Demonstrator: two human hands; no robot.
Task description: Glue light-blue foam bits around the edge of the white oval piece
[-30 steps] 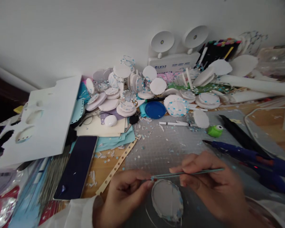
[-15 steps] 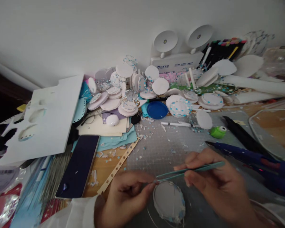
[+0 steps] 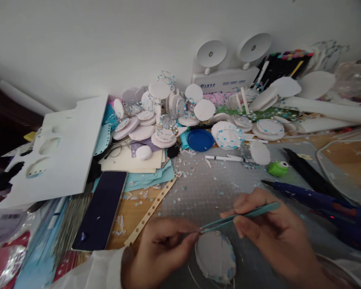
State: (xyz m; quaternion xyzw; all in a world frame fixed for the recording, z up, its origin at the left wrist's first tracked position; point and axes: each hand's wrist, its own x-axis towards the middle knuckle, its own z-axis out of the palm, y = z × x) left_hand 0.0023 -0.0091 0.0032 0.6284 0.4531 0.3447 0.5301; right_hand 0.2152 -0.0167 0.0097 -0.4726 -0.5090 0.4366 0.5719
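My right hand (image 3: 270, 228) holds teal tweezers (image 3: 263, 209) between thumb and fingers, their tips pointing left. These tips meet the fingertips of my left hand (image 3: 168, 241), whose thumb and index finger are pinched together. Whatever lies in that pinch is too small to make out. Just below the tips is a round white disc (image 3: 215, 257), its rim ringed with wire and small pale-blue bits. A thin loop of wire curves out under the disc at its lower left.
A grey cutting mat (image 3: 192, 200) carries scattered paper bits. To the right lie a blue glue gun (image 3: 313, 194) and a green frog-like figure (image 3: 277, 168). Decorated white discs (image 3: 165, 138) crowd the back beside a blue lid (image 3: 200, 140). A phone (image 3: 100, 210) lies left.
The tweezers have shifted slightly left and down, bringing their tips right against my left fingertips. My left hand keeps its pinch. The whole view has moved a little.
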